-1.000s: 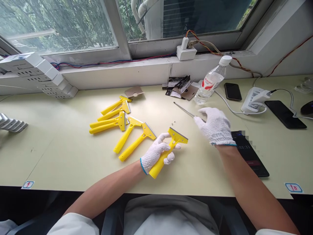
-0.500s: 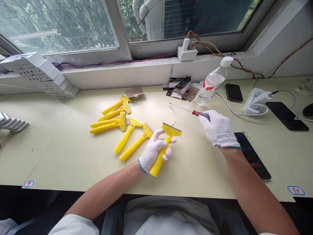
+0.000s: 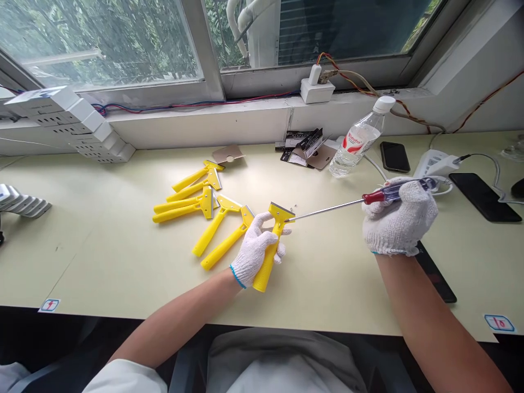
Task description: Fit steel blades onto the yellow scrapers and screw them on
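My left hand [image 3: 257,248], in a white knit glove, is closed round the handle of a yellow scraper [image 3: 268,265], its wide blade head turned up and away from me. In my gloved right hand [image 3: 399,224] is a screwdriver [image 3: 379,196] with a red and clear purple handle. Its long shaft points left, and the tip lies at the right side of the scraper's head; whether it sits in a screw I cannot tell. Left of my left hand lie several more yellow scrapers [image 3: 223,245]. Tiny bits [image 3: 293,207], perhaps screws, lie behind the held scraper.
Behind are a water bottle [image 3: 356,142], torn black packaging [image 3: 307,147] and a piece of brown card [image 3: 228,154]. Phones [image 3: 395,156], a power strip [image 3: 428,162] and cables lie at right. A dark phone [image 3: 438,275] is partly under my right forearm. White boxes [image 3: 77,125] stack at left.
My right hand has moved right and turned, bringing the screwdriver tip to the scraper's head. The scraper in my left hand has tilted slightly.
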A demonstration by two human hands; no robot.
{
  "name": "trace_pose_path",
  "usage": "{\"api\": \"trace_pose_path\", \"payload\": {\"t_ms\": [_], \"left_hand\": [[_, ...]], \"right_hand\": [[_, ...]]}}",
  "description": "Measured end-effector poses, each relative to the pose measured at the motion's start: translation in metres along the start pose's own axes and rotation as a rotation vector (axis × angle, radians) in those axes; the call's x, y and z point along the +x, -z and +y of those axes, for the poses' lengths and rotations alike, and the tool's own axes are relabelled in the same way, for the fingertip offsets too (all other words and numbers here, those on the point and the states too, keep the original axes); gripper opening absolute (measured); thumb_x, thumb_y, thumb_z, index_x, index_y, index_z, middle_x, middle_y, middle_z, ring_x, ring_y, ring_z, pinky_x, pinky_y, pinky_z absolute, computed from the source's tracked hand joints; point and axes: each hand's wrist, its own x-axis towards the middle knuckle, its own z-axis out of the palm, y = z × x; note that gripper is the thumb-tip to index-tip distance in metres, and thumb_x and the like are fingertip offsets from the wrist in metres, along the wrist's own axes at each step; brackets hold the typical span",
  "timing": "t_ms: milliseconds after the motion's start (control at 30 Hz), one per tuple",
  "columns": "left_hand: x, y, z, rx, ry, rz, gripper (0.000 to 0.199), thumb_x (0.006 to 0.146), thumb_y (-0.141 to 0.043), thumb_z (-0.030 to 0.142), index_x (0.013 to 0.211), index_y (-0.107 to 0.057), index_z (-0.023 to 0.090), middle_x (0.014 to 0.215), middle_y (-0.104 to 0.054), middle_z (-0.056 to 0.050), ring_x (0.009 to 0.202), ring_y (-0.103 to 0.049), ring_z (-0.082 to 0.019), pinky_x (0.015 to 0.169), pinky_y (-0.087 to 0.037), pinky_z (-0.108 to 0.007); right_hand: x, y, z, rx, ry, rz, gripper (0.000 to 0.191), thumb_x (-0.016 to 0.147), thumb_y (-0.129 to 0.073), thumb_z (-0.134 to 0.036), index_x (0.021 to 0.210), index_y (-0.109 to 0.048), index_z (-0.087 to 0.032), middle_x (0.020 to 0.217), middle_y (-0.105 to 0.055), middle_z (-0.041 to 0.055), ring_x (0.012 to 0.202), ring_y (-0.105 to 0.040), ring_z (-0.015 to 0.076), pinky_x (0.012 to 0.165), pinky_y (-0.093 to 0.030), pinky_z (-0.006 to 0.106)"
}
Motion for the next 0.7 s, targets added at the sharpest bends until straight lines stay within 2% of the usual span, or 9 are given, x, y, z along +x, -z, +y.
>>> {"api": "trace_pose_path", "payload": {"t_ms": [33,100,267,700], "left_hand": [[0.000,0.000,-0.001,-0.002,0.005,-0.010,0.072,0.080,-0.069,0.020,0.149,-0.046,0.025,0.121,-0.076,-0.012,0.054,-0.064,-0.011,0.052,-0.052,-0.027],[0.000,-0.001,-0.001,-0.003,0.011,-0.022,0.073,0.080,-0.068,0.020,0.149,-0.046,0.025,0.121,-0.076,-0.012,0.053,-0.064,-0.011,0.051,-0.052,-0.026],[-0.001,-0.001,0.000,-0.002,0.010,-0.029,0.072,0.082,-0.067,0.019,0.150,-0.046,0.026,0.124,-0.075,-0.012,0.052,-0.063,-0.010,0.053,-0.052,-0.027],[-0.001,0.000,-0.004,-0.005,0.041,-0.039,0.075,0.080,-0.069,0.020,0.151,-0.045,0.026,0.124,-0.076,-0.012,0.055,-0.066,-0.012,0.051,-0.052,-0.027]], "right_hand": [[-0.002,-0.003,-0.003,0.087,-0.026,0.104,0.022,0.083,-0.062,-0.053,0.083,-0.059,-0.032,0.077,-0.046,0.0034,0.058,-0.041,0.0183,0.042,-0.031,0.035],[-0.006,-0.009,-0.011,0.166,-0.069,0.218,0.016,0.075,-0.069,-0.046,0.079,-0.062,-0.031,0.077,-0.047,0.0040,0.060,-0.043,0.0185,0.043,-0.031,0.034],[-0.013,-0.015,-0.021,0.181,-0.093,0.215,0.012,0.074,-0.070,-0.042,0.075,-0.065,-0.031,0.076,-0.050,0.0048,0.061,-0.047,0.0193,0.043,-0.031,0.034],[-0.015,-0.015,-0.018,0.220,-0.060,0.183,0.010,0.080,-0.074,-0.040,0.077,-0.070,-0.031,0.077,-0.052,0.0033,0.059,-0.046,0.0176,0.043,-0.031,0.034]]}}
